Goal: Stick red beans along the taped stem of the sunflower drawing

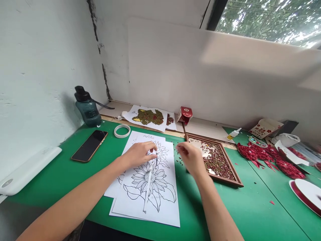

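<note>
Two sunflowers in black outline show on a white sheet, which lies on other sheets. Above the upper flower is my left hand, its fingers bent and its thumb apart from the forefinger. I see nothing held between them. A slim white stick-like thing lies across the lower flower's centre. My right hand hovers at the left edge of a brown-framed tray of red and green beans. Its fingertips are pressed together; whatever they hold is too small to make out.
Left on the green table are a phone, a tape roll and a dark bottle. Behind lies a bean picture beside a red box. A glue bottle, red decorations and a ribbon spool are right.
</note>
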Demonstrator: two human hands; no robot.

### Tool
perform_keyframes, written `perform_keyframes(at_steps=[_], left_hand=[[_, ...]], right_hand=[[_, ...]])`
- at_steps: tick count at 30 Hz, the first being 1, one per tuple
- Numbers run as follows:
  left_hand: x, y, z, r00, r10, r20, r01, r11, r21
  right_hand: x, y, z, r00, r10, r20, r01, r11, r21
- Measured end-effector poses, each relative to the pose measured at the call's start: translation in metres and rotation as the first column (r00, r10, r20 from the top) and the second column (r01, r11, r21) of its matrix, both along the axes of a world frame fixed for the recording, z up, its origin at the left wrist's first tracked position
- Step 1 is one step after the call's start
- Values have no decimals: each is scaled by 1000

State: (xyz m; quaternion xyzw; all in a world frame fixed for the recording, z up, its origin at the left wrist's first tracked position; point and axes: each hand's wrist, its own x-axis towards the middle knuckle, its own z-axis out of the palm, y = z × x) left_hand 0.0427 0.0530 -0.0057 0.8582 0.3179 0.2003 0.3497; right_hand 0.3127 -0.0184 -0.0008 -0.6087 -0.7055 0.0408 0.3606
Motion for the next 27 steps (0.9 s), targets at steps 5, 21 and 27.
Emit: perform_keyframes(at_steps=[5, 21, 27], left_hand=[[-11, 5, 4, 978, -141, -154, 146, 989, 24], [-5, 1, -4, 964, -218, -153, 244, 952, 186], [-1, -1, -6, 952, -235, -195, 272, 943, 192]], right_hand=[[74, -5, 5, 926, -369, 76, 377, 912, -162], [-56, -12, -2, 905, 416, 91, -348, 845, -406], [-59, -13, -5, 880, 458, 128, -381, 839, -388]])
